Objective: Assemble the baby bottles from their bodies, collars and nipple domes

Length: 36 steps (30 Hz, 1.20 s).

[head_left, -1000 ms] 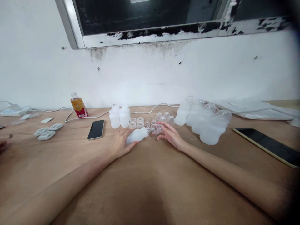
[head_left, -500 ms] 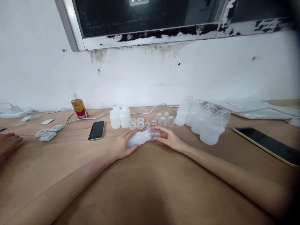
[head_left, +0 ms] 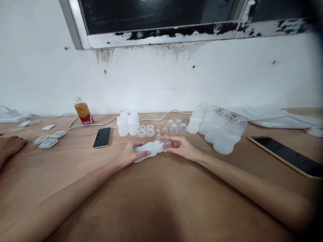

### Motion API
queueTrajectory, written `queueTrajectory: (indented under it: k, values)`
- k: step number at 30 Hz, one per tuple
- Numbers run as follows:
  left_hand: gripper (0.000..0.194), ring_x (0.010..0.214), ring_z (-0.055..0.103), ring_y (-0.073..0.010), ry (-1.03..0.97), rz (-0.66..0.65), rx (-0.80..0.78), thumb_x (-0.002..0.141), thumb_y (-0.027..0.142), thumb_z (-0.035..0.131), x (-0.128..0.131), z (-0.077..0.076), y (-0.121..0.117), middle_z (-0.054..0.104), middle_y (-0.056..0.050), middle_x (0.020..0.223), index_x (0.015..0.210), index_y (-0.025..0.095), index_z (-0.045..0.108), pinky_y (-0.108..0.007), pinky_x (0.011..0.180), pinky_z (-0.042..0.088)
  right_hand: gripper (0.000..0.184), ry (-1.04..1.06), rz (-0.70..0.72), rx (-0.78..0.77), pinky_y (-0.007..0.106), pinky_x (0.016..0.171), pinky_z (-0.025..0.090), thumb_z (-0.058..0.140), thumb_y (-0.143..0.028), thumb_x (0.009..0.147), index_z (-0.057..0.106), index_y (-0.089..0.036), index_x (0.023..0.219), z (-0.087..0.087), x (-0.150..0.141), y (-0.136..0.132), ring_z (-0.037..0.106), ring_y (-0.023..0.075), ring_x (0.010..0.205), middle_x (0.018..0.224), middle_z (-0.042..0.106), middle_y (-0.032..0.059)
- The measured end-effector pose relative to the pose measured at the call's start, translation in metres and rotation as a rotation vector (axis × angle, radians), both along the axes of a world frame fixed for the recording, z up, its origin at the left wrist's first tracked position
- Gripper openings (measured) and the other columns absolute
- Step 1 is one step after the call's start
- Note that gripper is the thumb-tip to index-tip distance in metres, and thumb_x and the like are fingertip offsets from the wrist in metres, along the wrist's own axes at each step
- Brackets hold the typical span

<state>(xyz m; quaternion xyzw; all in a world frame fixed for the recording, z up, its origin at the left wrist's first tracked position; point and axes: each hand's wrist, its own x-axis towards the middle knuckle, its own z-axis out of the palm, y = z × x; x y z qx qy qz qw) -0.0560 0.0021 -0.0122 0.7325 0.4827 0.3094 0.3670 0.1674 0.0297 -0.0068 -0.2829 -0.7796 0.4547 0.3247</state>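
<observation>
A frosted white baby bottle (head_left: pixel 150 148) lies tilted on its side just in front of me, its clear dome cap (head_left: pixel 165 144) pointing right. Around its body my left hand (head_left: pixel 131 153) is closed, thumb along the near side. The fingers of my right hand (head_left: pixel 180 147) pinch the clear cap at the bottle's neck end. Right behind the hands sit several clear nipples (head_left: pixel 158 131), several white collar rings (head_left: pixel 142 133) and several loose clear dome caps (head_left: pixel 174 129). Open white bottle bodies (head_left: pixel 122 125) stand at their left. Capped bottles (head_left: pixel 225 143) are lined up to the right.
A phone (head_left: pixel 102 137) lies at left, a larger one (head_left: pixel 285 156) at right. Behind are a drink bottle (head_left: pixel 84 112), a white cable (head_left: pixel 161 118) and plastic bags (head_left: pixel 272 117). Small white cases (head_left: pixel 48 143) lie near another person's hand (head_left: pixel 12 147) at far left.
The dome cap now sits closer over the bottle's neck, and the bottle tilts a little more upward to the right. My left thumb has moved onto the bottle's side.
</observation>
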Motion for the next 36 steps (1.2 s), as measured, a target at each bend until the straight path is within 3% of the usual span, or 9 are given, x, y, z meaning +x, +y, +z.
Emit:
queueTrajectory:
  k: [4, 8, 10, 13, 17, 20, 23, 29, 36]
  values:
    - [0.038, 0.079, 0.06, -0.0202, -0.178, -0.073, -0.142, 0.068, 0.042, 0.057, 0.003, -0.002, 0.005, 0.065, -0.003, 0.089, 0.098, 0.019, 0.059, -0.028, 0.062, 0.047, 0.039, -0.2, -0.019, 0.242, 0.035, 0.086, 0.04, 0.057, -0.033, 0.07, 0.053, -0.023, 0.108, 0.027, 0.004, -0.003, 0.05, 0.0191, 0.102, 0.112, 0.055, 0.0046]
    - [0.044, 0.092, 0.057, -0.0203, -0.308, -0.048, -0.018, 0.065, 0.036, 0.062, 0.011, -0.015, 0.009, 0.059, -0.006, 0.104, 0.104, 0.018, 0.053, -0.032, 0.076, 0.047, 0.039, -0.467, -0.063, 0.539, 0.033, 0.076, 0.043, 0.055, -0.036, 0.071, 0.049, -0.022, 0.107, 0.069, 0.014, -0.017, 0.054, 0.0187, 0.088, 0.106, 0.056, 0.0048]
    - [0.048, 0.095, 0.056, -0.0199, -0.342, 0.002, 0.032, 0.064, 0.033, 0.065, 0.013, -0.022, 0.011, 0.056, -0.009, 0.11, 0.107, 0.017, 0.051, -0.034, 0.08, 0.046, 0.037, -0.597, -0.163, 0.616, 0.031, 0.068, 0.044, 0.051, -0.038, 0.073, 0.049, -0.022, 0.106, 0.087, 0.024, -0.022, 0.056, 0.0172, 0.077, 0.099, 0.058, 0.0045]
    - [0.04, 0.09, 0.058, -0.0185, -0.3, 0.066, 0.013, 0.064, 0.032, 0.064, 0.013, -0.026, 0.014, 0.06, -0.01, 0.102, 0.098, 0.013, 0.054, -0.036, 0.082, 0.046, 0.035, -0.798, -0.427, 0.695, 0.032, 0.061, 0.042, 0.049, -0.043, 0.072, 0.053, -0.02, 0.099, 0.103, 0.047, -0.017, 0.055, 0.0201, 0.073, 0.089, 0.06, 0.0065]
    - [0.031, 0.084, 0.06, -0.0164, -0.253, 0.066, -0.013, 0.066, 0.031, 0.062, 0.013, -0.025, 0.015, 0.063, -0.008, 0.091, 0.09, 0.012, 0.057, -0.035, 0.082, 0.046, 0.034, -1.059, -0.665, 0.675, 0.034, 0.058, 0.041, 0.053, -0.043, 0.068, 0.059, -0.017, 0.089, 0.1, 0.075, 0.009, 0.054, 0.0248, 0.076, 0.087, 0.059, 0.01]
    - [0.029, 0.082, 0.06, -0.0159, -0.237, 0.054, -0.003, 0.067, 0.031, 0.061, 0.013, -0.024, 0.015, 0.063, -0.007, 0.089, 0.089, 0.012, 0.057, -0.034, 0.08, 0.047, 0.039, -1.224, -0.8, 0.566, 0.034, 0.052, 0.039, 0.053, -0.04, 0.069, 0.057, -0.015, 0.099, 0.094, 0.082, 0.021, 0.055, 0.0265, 0.073, 0.089, 0.059, 0.0126]
    - [0.028, 0.081, 0.059, -0.0157, -0.228, 0.049, 0.001, 0.067, 0.031, 0.061, 0.013, -0.025, 0.015, 0.062, -0.007, 0.088, 0.088, 0.012, 0.057, -0.034, 0.08, 0.047, 0.04, -1.308, -0.911, 0.562, 0.033, 0.051, 0.038, 0.052, -0.036, 0.072, 0.054, -0.012, 0.104, 0.089, 0.079, 0.024, 0.056, 0.0278, 0.073, 0.09, 0.059, 0.0146]
    - [0.028, 0.08, 0.058, -0.0152, -0.238, 0.034, -0.018, 0.067, 0.03, 0.06, 0.013, -0.027, 0.016, 0.061, -0.006, 0.086, 0.088, 0.012, 0.057, -0.034, 0.08, 0.046, 0.037, -1.284, -0.961, 0.662, 0.032, 0.059, 0.038, 0.047, -0.03, 0.076, 0.051, -0.009, 0.107, 0.08, 0.077, 0.027, 0.054, 0.0274, 0.085, 0.096, 0.057, 0.0167]
    - [0.026, 0.079, 0.058, -0.0154, -0.223, 0.037, -0.018, 0.067, 0.027, 0.061, 0.014, -0.023, 0.014, 0.062, -0.006, 0.085, 0.087, 0.011, 0.057, -0.033, 0.079, 0.045, 0.038, -1.249, -0.981, 0.65, 0.032, 0.061, 0.037, 0.042, -0.029, 0.08, 0.047, -0.006, 0.111, 0.078, 0.071, 0.026, 0.053, 0.0274, 0.087, 0.098, 0.054, 0.0187]
